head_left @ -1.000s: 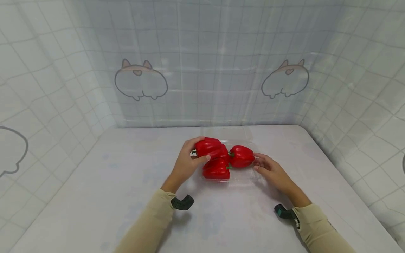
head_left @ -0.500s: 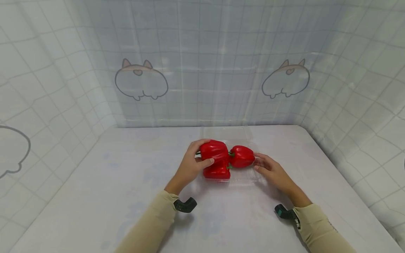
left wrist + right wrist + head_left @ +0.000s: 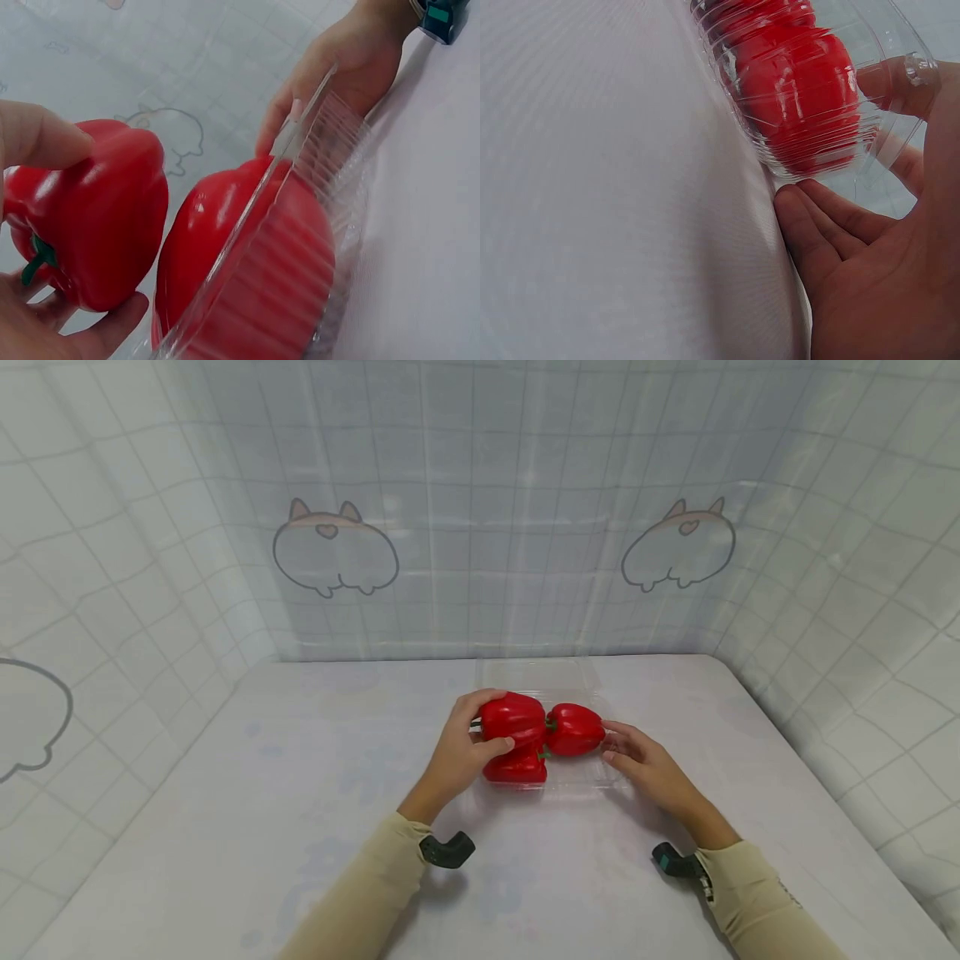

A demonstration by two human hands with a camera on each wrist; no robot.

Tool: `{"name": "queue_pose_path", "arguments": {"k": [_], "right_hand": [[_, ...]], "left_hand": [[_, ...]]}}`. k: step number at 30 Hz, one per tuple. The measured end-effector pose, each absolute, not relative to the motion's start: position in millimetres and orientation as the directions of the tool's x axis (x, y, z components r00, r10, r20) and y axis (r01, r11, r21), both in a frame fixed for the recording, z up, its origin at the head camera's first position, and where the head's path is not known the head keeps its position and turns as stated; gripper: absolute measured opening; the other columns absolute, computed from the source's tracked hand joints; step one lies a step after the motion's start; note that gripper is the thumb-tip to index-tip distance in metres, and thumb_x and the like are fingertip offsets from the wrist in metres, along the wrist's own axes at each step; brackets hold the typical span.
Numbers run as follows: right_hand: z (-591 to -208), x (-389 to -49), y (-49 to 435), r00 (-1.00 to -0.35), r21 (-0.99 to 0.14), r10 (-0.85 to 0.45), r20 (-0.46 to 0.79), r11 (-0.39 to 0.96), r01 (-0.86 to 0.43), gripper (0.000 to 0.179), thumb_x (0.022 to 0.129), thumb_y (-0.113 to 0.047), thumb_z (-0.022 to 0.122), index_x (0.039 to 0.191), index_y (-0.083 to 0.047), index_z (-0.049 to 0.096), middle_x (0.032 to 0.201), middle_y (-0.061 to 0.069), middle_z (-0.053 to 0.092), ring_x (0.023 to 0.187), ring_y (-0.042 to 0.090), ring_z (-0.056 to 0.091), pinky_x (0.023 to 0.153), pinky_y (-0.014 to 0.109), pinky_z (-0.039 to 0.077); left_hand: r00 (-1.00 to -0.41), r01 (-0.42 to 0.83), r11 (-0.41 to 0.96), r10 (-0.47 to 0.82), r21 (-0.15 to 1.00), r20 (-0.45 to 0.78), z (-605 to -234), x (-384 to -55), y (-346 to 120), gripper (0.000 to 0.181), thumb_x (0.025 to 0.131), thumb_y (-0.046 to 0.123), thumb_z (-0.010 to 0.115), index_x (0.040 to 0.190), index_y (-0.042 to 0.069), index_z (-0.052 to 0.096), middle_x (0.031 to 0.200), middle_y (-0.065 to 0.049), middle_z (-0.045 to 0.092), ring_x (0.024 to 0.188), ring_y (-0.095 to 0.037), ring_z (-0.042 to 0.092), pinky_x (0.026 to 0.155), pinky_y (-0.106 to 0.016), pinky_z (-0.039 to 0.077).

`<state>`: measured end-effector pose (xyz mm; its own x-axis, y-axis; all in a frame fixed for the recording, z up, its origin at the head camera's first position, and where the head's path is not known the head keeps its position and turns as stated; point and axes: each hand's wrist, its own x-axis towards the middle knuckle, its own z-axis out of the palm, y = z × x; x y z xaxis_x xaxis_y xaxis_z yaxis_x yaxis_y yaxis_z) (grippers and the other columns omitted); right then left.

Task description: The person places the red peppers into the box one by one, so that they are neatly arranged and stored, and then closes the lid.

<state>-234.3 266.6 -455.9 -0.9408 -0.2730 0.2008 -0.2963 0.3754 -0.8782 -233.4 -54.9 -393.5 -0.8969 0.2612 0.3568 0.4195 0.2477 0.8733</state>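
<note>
My left hand grips a red bell pepper on its side, fingers over the far side and thumb on the near side. Its green stem points left, toward my palm. Below it, a clear plastic clamshell container lies with its lid folded back. A front red bell pepper and a right-hand red bell pepper lie inside. My right hand holds the container's right end. The right wrist view shows its fingers at the ribbed wall, the thumb and another finger at the rim.
The container stands on a white, faintly patterned table surface. Gridded sheeting with dog drawings forms a back wall close behind the lid, with side walls at left and right. Dark cameras sit at both wrists.
My left hand has moved slightly right and toward me with its bell pepper, over the container, covering more of the front pepper. My right hand and the container stay in place.
</note>
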Motion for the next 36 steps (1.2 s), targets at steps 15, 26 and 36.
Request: {"name": "queue_pose_path", "arguments": {"k": [15,26,36], "right_hand": [[-456.6,-230.1,268.1,-0.943,-0.878,-0.267,0.201,0.377,-0.294,0.054,0.100,-0.019,0.062,0.150,-0.009,0.043,0.139,0.022,0.056,0.127,0.039,0.054,0.094,0.019,0.047],[-456.7,-231.1,266.8,-0.940,-0.878,-0.275,0.201,0.375,-0.297,0.053,0.100,-0.019,0.062,0.150,-0.012,0.043,0.140,0.020,0.055,0.129,0.037,0.054,0.097,0.024,0.049],[-452.9,-229.3,264.3,-0.946,-0.875,-0.264,0.185,0.394,-0.281,0.056,0.101,-0.021,0.061,0.152,-0.015,0.041,0.142,0.019,0.054,0.130,0.036,0.053,0.101,0.051,0.047]], "left_hand": [[-0.853,0.465,0.226,0.372,0.856,0.365,-383.8,-237.8,-26.1,0.061,0.088,0.012,0.072,0.143,0.019,0.046,0.140,-0.002,0.046,0.124,-0.021,0.048,0.093,-0.042,0.054],[-0.848,0.468,0.302,0.418,0.831,0.326,-384.3,-241.0,-11.1,0.077,0.083,0.021,0.074,0.152,0.028,0.039,0.140,-0.002,0.043,0.123,-0.020,0.047,0.089,-0.039,0.056],[-0.884,0.393,0.384,0.408,0.836,0.227,-377.9,-239.8,-0.6,0.084,0.079,0.022,0.076,0.153,0.030,0.038,0.139,-0.001,0.041,0.125,-0.022,0.046,0.090,-0.042,0.056]]}}
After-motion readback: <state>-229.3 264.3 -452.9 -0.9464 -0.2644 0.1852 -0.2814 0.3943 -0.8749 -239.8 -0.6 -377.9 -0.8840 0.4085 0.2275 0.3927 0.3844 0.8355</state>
